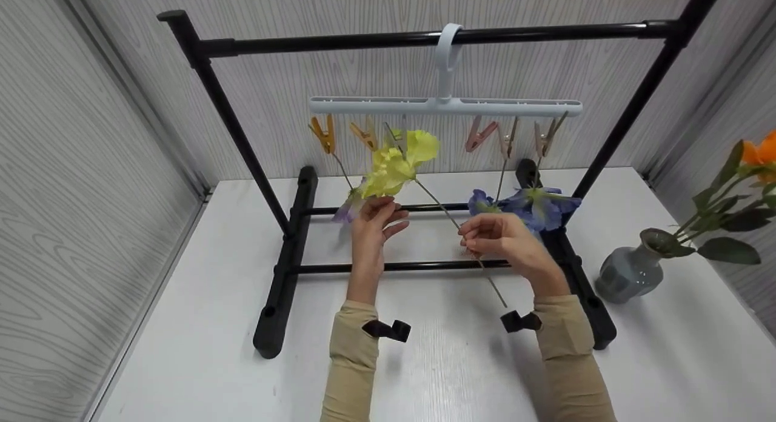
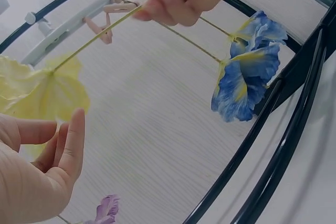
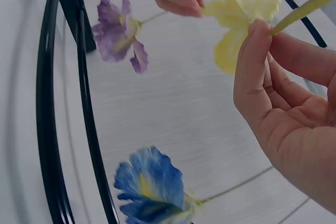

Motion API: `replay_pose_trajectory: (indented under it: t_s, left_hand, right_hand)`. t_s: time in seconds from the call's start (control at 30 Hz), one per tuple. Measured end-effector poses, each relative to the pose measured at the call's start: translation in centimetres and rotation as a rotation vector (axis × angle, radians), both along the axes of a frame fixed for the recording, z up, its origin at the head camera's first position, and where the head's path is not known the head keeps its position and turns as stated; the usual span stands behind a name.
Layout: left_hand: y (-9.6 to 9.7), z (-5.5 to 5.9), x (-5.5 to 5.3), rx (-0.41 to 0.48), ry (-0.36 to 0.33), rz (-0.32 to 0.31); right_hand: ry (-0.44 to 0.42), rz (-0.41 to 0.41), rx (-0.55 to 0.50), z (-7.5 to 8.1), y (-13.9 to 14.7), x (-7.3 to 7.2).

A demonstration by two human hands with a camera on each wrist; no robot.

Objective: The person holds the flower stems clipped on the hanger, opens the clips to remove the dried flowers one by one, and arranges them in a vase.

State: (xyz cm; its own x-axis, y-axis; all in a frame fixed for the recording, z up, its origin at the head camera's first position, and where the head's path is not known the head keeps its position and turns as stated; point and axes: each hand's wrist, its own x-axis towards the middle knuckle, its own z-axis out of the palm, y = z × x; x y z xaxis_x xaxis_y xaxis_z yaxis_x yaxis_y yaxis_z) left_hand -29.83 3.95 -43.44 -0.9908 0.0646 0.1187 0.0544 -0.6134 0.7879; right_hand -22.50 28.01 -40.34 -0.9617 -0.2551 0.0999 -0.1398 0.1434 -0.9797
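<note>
Between the pinching fingers of the right hand [image 1: 506, 243] runs one stem [image 1: 435, 201], slanting up leftward to the single yellow flower [image 1: 388, 170], whose petals sit just above the fingertips of the left hand [image 1: 373, 228]. Those left fingers are loosely extended at the petals' lower edge; whether they touch cannot be told. Above both sets of fingers hangs one pale hanger [image 1: 445, 105] with six clips [image 1: 327, 134]: two orange, one grey behind the yellow petals, one pink and two beige. Just left of the left fingers, one purple flower [image 1: 347, 210] hangs from an orange clip; just beyond the right fingers, two blue flowers [image 1: 542, 208] hang from the beige ones. Around the fingers stands one black rack [image 1: 364, 43] with one top bar and two lower bars. Well right of the right fingers, one grey vase [image 1: 630, 273] with orange blooms [image 1: 761, 152] rests on the white surface [image 1: 212, 325].
</note>
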Motion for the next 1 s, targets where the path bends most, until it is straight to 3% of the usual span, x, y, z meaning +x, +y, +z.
replay_pose_trajectory:
  t_s: [0.17,0.37,0.67,0.83,1.0]
  left_hand:
    - [-0.3,-0.1,-0.1,-0.011,-0.011,0.014]
    - [-0.7,-0.1,-0.2,-0.003,-0.036,0.025]
    - [-1.3,-0.2,-0.5,-0.005,-0.05,0.057]
    - [-1.7,-0.1,-0.6,-0.011,-0.078,0.075]
    - [-2.1,-0.1,-0.7,0.031,-0.047,0.084]
  right_hand:
    - [0.06,-0.053,0.07,0.6,1.5,0.6]
    - [0.154,-0.108,0.041,1.1,3.1,1.5]
    - [0.35,-0.147,-0.269,1.3,5.4,2.2]
    - [0.362,-0.236,-0.313,1.6,6.3,2.7]
    - [0.387,-0.283,-0.411,1.9,6.9,3.0]
